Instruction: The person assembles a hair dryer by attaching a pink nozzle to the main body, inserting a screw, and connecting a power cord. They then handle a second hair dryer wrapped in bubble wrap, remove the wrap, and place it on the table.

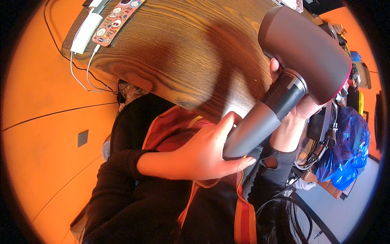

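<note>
Hair dryer (283,94) sits clamped in both hands (203,152); the phone case (115,23) bears small lettering.

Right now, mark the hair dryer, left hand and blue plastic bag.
Hair dryer (306,55): head view, on the side of its wide dark barrel.
Left hand (205,150): head view, on the back of the hand.
Blue plastic bag (345,144): head view, on its crumpled side.

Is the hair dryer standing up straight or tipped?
Tipped: the hair dryer slants across the view, its handle running from the left hand up rightward to the wide head near the right hand.
</note>
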Demonstrator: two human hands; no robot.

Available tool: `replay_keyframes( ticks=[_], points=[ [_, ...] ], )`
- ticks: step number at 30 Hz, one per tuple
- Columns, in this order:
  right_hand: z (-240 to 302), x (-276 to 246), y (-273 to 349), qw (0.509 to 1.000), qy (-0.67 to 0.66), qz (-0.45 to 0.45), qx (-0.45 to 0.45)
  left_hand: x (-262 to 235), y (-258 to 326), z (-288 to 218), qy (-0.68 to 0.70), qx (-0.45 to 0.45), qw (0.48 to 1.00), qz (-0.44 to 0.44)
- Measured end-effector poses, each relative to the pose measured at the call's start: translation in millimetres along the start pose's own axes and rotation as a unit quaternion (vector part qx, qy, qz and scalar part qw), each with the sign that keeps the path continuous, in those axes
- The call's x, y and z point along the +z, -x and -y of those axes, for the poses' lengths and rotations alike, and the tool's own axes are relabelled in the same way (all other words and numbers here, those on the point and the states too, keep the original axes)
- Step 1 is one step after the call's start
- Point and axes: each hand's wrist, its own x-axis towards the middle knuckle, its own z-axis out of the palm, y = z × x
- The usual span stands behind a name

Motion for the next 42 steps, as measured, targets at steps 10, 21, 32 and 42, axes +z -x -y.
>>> replay_keyframes(
  ticks=[10,21,32,42],
  points=[
    [0.9,1.6,1.5,0.973,0.161,-0.142,-0.085,-1.1,-15.4,1.2,0.261,-0.097,0.957,0.075],
    [28.1,8.7,6.1,0.923,0.369,-0.11,-0.017,-2.8,-7.1,12.8,0.323,-0.169,0.921,0.136],
    [23.8,8.1,19.3,0.932,0.31,-0.181,0.053,0.4,6.8,7.0,0.326,-0.203,0.918,0.101],
    [13.5,7.2,52.3,0.878,0.423,-0.176,-0.141,3.4,10.3,3.3,0.209,-0.134,0.961,0.12]
  ],
)
